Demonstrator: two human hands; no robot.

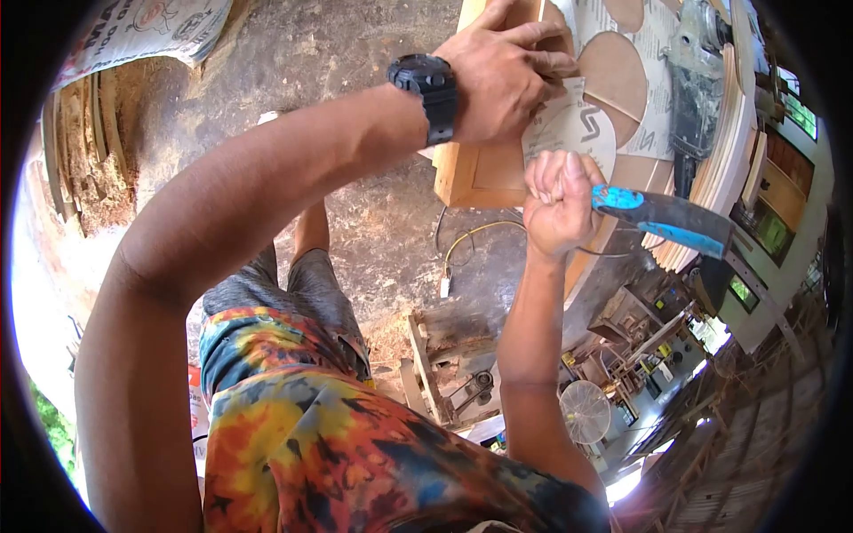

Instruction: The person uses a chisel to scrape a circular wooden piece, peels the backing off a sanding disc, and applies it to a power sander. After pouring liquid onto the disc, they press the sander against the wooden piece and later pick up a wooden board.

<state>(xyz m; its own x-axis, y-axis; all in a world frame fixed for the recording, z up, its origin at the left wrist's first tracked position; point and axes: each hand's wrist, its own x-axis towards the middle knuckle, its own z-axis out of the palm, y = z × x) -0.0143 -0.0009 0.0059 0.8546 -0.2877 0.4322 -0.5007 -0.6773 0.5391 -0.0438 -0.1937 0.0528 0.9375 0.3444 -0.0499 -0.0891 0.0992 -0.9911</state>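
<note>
My left hand (502, 75), with a black watch (425, 89) on its wrist, lies across a light wooden frame (484, 173). Its fingers are spread apart over the wood, though what lies under the fingertips is partly hidden. Just beside the frame, my right hand (562, 202) is closed around a hammer (671, 224) with a blue and black handle. That handle points to the right, and its far end blurs into the dark background, so the head is hard to make out. Printed sheet material (577, 133) with curved outlines lies beyond the frame.
A dusty power tool (695, 98) sits at the right, near stacked thin boards (724, 142). On the stained floor runs a yellow cord (471, 233). Wood scraps (425, 364) and a round fan (585, 412) stand lower down. A printed sack (147, 31) lies at the upper left.
</note>
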